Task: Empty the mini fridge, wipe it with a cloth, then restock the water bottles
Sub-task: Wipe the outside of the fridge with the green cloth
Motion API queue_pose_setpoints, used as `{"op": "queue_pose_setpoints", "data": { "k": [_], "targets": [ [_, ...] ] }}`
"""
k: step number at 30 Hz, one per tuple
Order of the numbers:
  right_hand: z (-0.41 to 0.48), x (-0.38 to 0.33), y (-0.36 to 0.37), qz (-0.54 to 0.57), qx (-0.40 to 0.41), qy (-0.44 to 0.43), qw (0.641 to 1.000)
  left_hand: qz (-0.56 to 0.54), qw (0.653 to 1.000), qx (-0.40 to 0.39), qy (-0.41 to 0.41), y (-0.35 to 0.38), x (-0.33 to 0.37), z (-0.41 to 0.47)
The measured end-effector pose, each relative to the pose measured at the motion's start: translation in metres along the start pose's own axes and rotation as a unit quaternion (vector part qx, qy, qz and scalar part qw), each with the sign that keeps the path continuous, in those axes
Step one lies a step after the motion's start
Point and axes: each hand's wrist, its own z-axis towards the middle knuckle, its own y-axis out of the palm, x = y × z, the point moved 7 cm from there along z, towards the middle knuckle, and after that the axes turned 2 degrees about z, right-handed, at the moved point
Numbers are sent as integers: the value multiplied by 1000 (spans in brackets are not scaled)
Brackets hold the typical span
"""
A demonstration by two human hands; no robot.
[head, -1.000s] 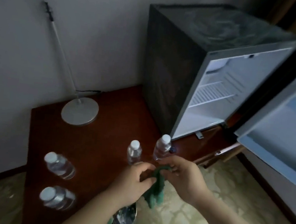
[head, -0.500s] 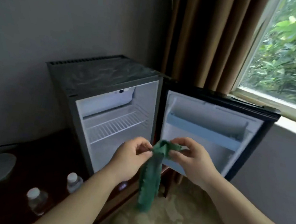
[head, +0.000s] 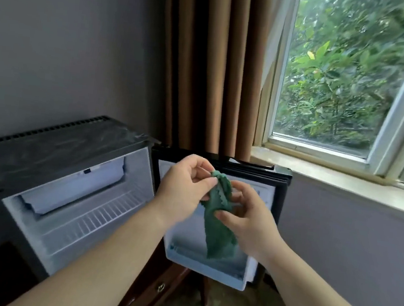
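Green cloth (head: 217, 231) (top edge) between fingers (head: 205, 182)

Grey wall (head: 58, 38), brown curtain (head: 210, 66), window (head: 341, 75)

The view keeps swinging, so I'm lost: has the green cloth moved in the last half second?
Yes: the green cloth now hangs higher, before the open white fridge door, not its hinge edge.

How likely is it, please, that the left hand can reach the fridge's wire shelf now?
Probably yes: the door is open, the wire shelf unobstructed, though the left hand pinches the green cloth.
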Motion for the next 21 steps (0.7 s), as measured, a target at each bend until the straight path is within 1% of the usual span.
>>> {"op": "queue_pose_setpoints", "data": {
  "k": [2,5,7,9,11,14,16,18,21],
  "targets": [
    [6,-5,-17,-27,8,-9,1000,12,1000,-1,16,7,3,11],
    [18,-15,-47,-85,40,-29,995,87,995,19,45,12,10,28],
    [27,-20,-68,-111,68,-29,991,143,988,17,51,17,8,39],
    [34,-24,-90,-135,96,-28,986,253,964,-8,81,28,6,50],
    [40,-27,-108,-159,118,-24,980,364,923,-44,116,43,5,62],
    [47,-31,-133,-188,138,-15,972,465,868,-122,122,73,3,77],
    [50,-32,-145,-217,148,-13,965,496,843,-183,99,91,-3,82],
    [53,-30,-153,-230,151,-9,961,495,835,-230,67,101,-10,82],
    [53,-27,-154,-244,147,-4,959,499,830,-240,66,102,-12,78]
  ]
}}
